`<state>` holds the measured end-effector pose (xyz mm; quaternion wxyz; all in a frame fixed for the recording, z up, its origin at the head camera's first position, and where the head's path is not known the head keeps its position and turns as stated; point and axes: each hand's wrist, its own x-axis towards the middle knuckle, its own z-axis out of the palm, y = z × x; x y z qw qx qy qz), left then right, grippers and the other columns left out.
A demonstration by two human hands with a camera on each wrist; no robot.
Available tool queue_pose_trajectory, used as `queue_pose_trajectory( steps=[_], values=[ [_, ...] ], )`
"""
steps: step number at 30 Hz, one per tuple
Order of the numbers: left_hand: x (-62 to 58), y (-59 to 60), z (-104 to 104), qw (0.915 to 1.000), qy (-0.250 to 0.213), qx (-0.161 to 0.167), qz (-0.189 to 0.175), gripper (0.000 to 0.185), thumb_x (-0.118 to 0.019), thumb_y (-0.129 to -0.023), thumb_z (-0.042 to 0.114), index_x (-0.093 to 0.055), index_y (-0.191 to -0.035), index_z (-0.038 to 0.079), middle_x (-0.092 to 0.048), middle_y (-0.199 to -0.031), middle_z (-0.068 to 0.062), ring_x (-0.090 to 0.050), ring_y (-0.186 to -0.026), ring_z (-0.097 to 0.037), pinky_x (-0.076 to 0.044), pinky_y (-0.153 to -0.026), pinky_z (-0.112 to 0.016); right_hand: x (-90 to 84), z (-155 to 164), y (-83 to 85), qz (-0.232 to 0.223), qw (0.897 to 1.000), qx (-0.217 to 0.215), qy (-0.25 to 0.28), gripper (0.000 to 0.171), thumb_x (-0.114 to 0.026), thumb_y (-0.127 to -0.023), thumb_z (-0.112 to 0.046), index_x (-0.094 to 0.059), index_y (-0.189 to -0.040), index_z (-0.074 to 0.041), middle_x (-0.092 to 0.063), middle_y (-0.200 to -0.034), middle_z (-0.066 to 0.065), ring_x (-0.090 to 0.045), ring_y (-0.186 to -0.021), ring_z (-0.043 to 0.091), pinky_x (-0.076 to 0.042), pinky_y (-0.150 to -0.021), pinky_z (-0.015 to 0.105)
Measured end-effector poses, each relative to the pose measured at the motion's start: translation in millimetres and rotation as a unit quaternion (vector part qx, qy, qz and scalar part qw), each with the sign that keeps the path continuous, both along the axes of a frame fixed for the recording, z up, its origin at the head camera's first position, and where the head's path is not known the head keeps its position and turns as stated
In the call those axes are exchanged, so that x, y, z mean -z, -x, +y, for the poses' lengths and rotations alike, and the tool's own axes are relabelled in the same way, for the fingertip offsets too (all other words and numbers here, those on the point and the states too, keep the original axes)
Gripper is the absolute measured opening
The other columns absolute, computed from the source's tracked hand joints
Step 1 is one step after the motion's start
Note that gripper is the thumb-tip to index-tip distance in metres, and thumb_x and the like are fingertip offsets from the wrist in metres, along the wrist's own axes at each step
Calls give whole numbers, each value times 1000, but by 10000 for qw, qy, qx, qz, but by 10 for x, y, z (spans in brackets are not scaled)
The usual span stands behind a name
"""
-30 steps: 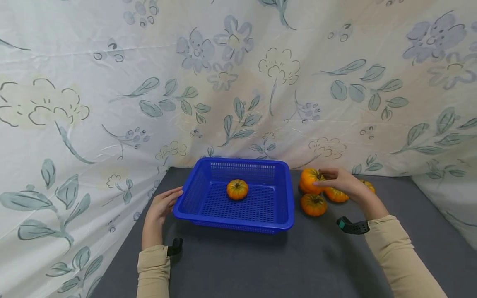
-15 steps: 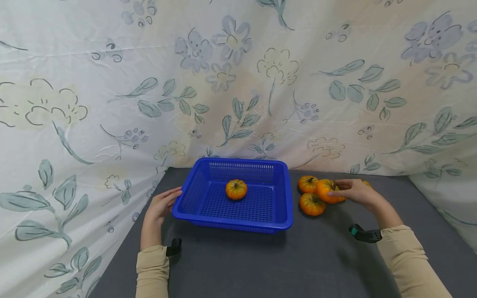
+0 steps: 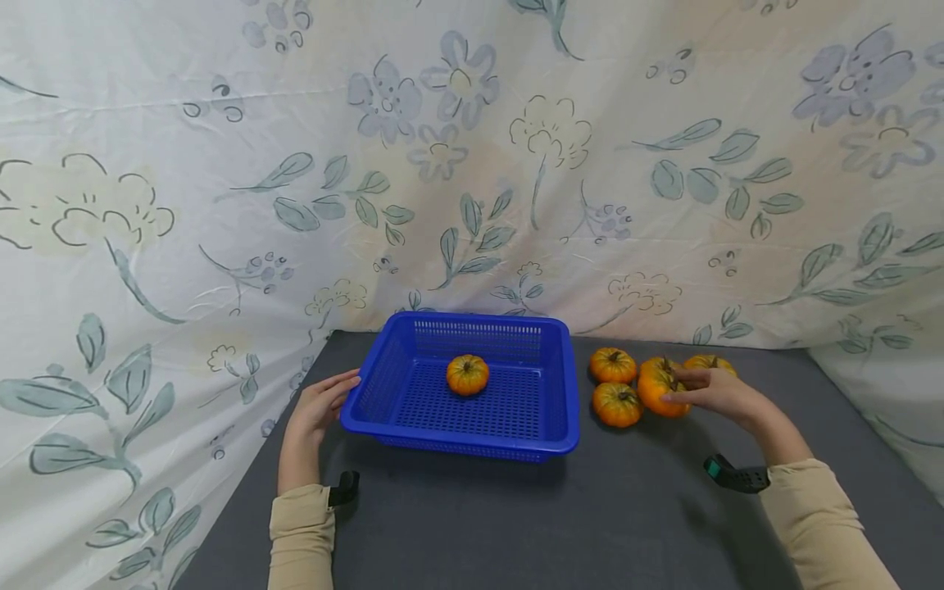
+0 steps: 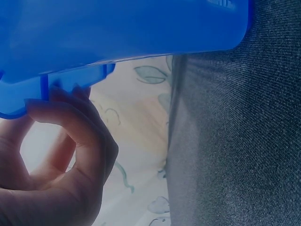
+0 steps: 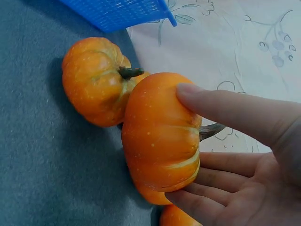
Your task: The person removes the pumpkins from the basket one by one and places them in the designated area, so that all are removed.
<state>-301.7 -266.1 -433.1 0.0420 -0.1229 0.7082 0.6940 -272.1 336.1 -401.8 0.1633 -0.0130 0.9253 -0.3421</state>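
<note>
My left hand [image 3: 319, 406] grips the left rim of a blue perforated plastic basket [image 3: 457, 442]. In the left wrist view its fingers [image 4: 70, 115] curl up against the rim's underside. A small orange pumpkin [image 3: 468, 375] sits inside the basket. Right of the basket, my right hand [image 3: 719, 395] holds another orange pumpkin [image 5: 160, 132] between thumb and fingers, tilted so its stem points toward the palm. In the head view this held pumpkin overlaps one behind it. Beside it are a front pumpkin [image 3: 618, 405] and a back pumpkin [image 3: 613, 365].
Another pumpkin [image 3: 710, 362] lies farther right, partly behind the right hand. Everything stands on a dark grey table [image 3: 501, 524]. A floral cloth [image 3: 472, 205] hangs right behind the table's back edge and along its left side.
My right hand has carried the held pumpkin rightward and down, from over the back pumpkin to the right part of the group. The left hand and basket stay in place.
</note>
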Motion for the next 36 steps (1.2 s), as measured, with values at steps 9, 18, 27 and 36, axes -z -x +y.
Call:
queue_pose_trajectory(
  steps=[9, 18, 27, 36],
  values=[
    [4, 0, -16, 10000, 43, -28, 2, 57, -75, -87, 29, -57, -135, 5, -70, -87, 16, -70, -81, -4, -55, -74, -22, 102, 53, -14, 37, 9998, -68, -173, 90, -68, -89, -46, -33, -141, 19, -32, -144, 41, -37, -129, 58, -42, -97, 62],
    [-11, -8, -18, 10000, -31, 72, 11, 60, -72, -89, 27, -52, -140, 3, -70, -87, 16, -69, -81, -2, -54, -72, -21, 190, 33, -14, 19, 9994, 172, -294, 94, -70, -86, -47, -33, -140, 21, -33, -142, 43, -37, -128, 59, -40, -99, 63],
    [-24, -24, -11, 9998, -89, 150, 35, 61, -71, -90, 24, -48, -142, 3, -70, -87, 16, -69, -80, -2, -55, -72, -23, 231, 9, -14, -7, 9988, 328, -361, 98, -71, -85, -48, -29, -143, 18, -28, -144, 44, -32, -129, 60, -38, -100, 65],
    [-45, -49, 2, 9999, -47, 70, 74, 61, -73, -88, 25, -51, -140, 1, -70, -86, 15, -70, -80, -3, -55, -72, -23, 227, -15, -5, 167, 9987, 271, -402, 97, -72, -85, -47, -30, -143, 18, -30, -145, 42, -34, -128, 59, -39, -98, 64]
  ],
)
